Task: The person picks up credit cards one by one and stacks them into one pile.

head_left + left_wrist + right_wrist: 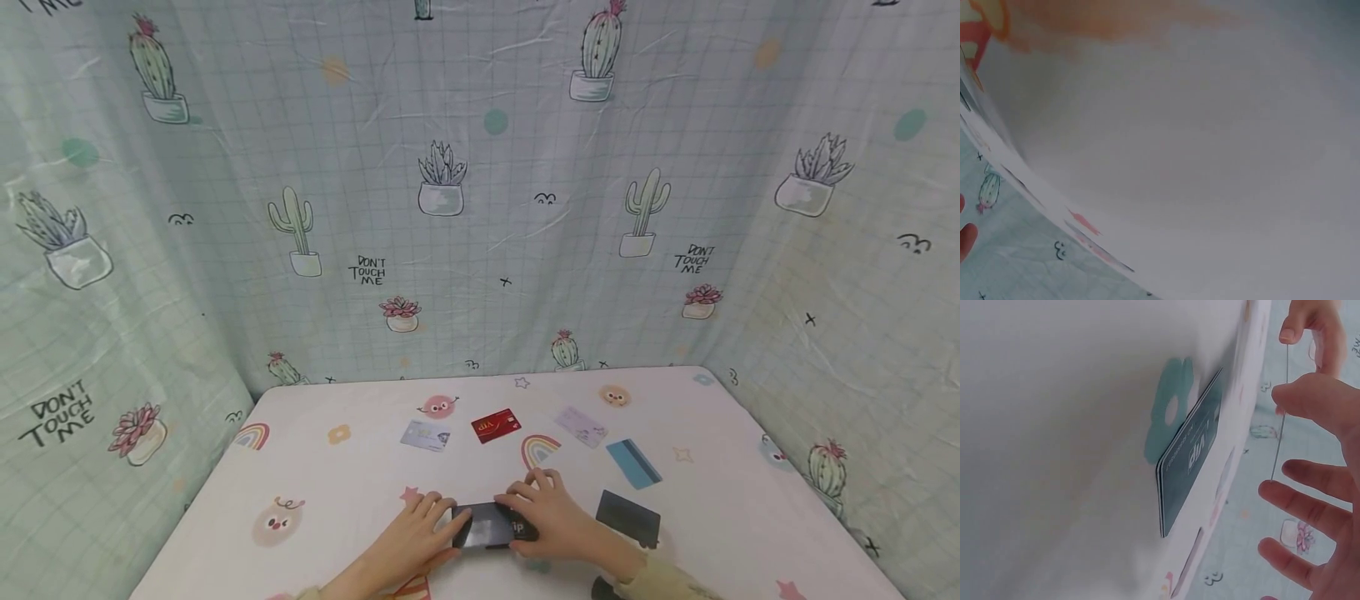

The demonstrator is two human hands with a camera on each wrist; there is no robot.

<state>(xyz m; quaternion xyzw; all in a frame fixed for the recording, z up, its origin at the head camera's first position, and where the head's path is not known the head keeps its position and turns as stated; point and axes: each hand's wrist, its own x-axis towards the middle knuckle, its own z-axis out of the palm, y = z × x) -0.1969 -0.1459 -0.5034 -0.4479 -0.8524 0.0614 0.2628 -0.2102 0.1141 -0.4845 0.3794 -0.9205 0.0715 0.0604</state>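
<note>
L hand [415,535] pinches the left end of a dark card [482,527], R hand [557,522] the right, prob b/c 2 ends hold it steady above the VIP cards [1191,456], near side of table [360,487]. Red card [496,426] lies apart, far side, prob so nothing overlaps.

On the cactus-print backdrop [487,250], hand-drawn capitals — "DON'T TOUCH ME" — appear twice across the back and once on the left side, with a cut-off "ME" at the top left corner. A red card [496,426] bears "VIP". A dark card [1188,457] reads "Vip" in pale letters — its smaller line is illegible.
</note>
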